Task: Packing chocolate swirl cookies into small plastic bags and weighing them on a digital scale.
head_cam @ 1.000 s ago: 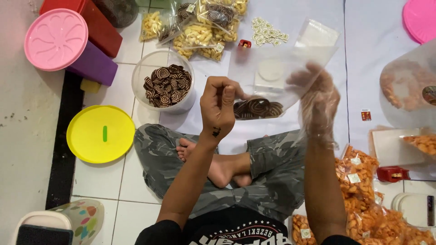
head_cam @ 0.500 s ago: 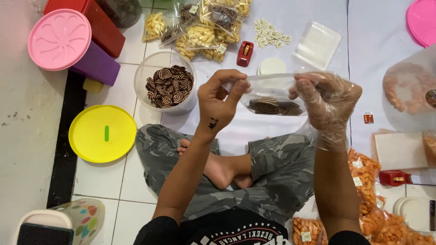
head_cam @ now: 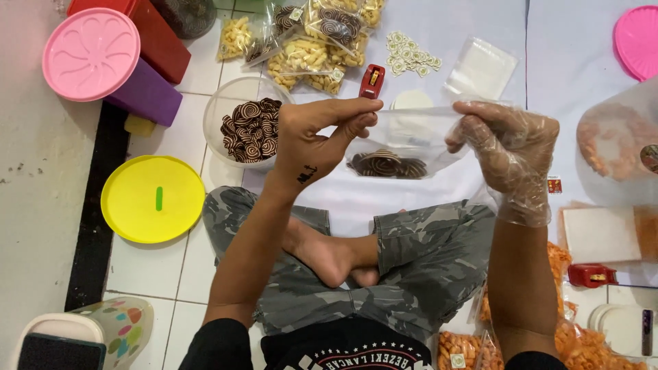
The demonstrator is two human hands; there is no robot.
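A white tiled floor, partly covered by a pale sheet, is crowded with snack packing goods around a person sitting cross-legged. The bare left hand (head_cam: 317, 140) pinches one top corner of a small clear plastic bag (head_cam: 404, 144), thumb and fingers closed on the film, while the right hand in a thin transparent glove (head_cam: 510, 154) grips the opposite corner, so the bag hangs stretched between them above the lap. A handful of brown-and-cream spiral biscuits (head_cam: 385, 165) sits along its bottom. To handle this well, both corners should probably stay level and the mouth taut, so the biscuits rest low and the top edges meet flat without creases.

Just beside the left hand stands a clear round plastic tub (head_cam: 236, 103) holding more of the same spiral biscuits. Sealed bags of yellow and spiral snacks (head_cam: 308, 41) lie beyond it, near a small red stapler (head_cam: 371, 81) and a stack of empty clear bags (head_cam: 481, 67). A yellow round lid (head_cam: 152, 199) lies flat on the tiles at the left.
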